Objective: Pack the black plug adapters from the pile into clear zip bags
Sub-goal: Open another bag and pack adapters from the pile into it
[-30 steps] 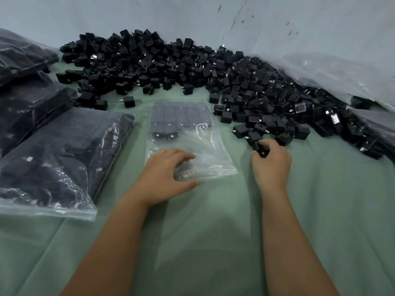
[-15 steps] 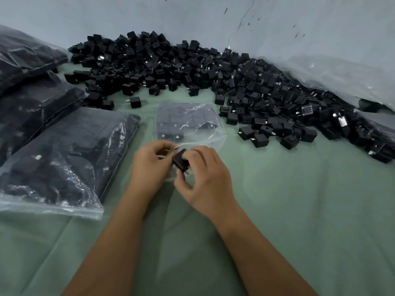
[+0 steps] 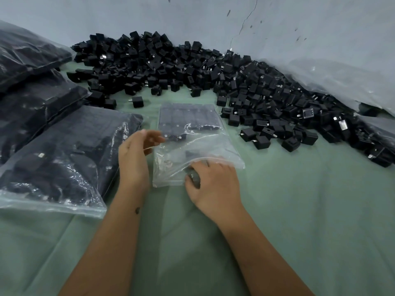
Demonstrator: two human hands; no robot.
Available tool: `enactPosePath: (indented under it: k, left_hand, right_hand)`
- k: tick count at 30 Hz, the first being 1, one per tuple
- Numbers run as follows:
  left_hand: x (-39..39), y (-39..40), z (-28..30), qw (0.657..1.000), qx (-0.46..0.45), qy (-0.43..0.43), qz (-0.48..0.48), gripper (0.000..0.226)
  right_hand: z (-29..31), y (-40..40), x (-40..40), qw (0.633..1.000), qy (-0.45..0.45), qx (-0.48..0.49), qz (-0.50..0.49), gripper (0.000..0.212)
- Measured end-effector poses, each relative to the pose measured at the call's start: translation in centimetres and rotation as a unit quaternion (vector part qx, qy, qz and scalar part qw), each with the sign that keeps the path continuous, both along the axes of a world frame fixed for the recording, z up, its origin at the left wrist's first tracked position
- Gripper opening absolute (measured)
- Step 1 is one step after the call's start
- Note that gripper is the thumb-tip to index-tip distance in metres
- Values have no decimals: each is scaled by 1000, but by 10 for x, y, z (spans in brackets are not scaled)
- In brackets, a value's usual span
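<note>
A big pile of black plug adapters (image 3: pixel 213 71) spreads across the far side of the green cloth. In front of it lies a clear zip bag (image 3: pixel 205 144), its mouth toward me, with a row of adapters (image 3: pixel 188 118) packed at its far end. My left hand (image 3: pixel 136 154) pinches the bag's upper flap at the left edge and lifts it. My right hand (image 3: pixel 213 184) is at the bag's mouth with its fingers under the plastic, curled round a black adapter (image 3: pixel 192 178) that is mostly hidden.
Three filled zip bags of adapters lie on the left: one close by (image 3: pixel 64 154), one behind it (image 3: pixel 32 103), one at the far left (image 3: pixel 25 54). Crumpled clear plastic (image 3: pixel 331 77) lies against the wall on the right. Green cloth (image 3: pixel 299 210) covers the surface.
My right hand took an adapter from the pile's edge, carried it to the bag and pushed it into the mouth. My left hand went from lying on the bag to lifting its flap.
</note>
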State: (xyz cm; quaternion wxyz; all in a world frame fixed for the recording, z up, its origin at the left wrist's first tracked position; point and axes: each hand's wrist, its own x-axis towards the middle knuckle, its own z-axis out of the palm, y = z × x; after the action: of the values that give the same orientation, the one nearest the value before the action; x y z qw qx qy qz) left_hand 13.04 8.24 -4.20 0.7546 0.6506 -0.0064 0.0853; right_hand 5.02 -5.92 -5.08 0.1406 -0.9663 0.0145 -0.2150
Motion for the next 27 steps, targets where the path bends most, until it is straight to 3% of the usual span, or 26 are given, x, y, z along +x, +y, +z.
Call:
enactPosePath:
  k: [5,13,20,23,27]
  left_hand:
    - [4,-2,-6,999,12,18,42,29]
    - [7,-5,-9,999,22,21,40,26]
    - [11,-5,-15,997,69,19,32,17]
    - [11,-6,-14,996,76,17,36,19]
    - [12,-6,-14,996,80,26,35,21]
  right_hand:
    - [2,4,16,997,68,-44,-14,19]
    - [11,10,28,994,95,16,-42,22]
    - [3,9,27,988,144,-29,-43,41]
    - [0,4,36,985,170,2,-37,65]
    - [4,2,56,979,198,24,-50,65]
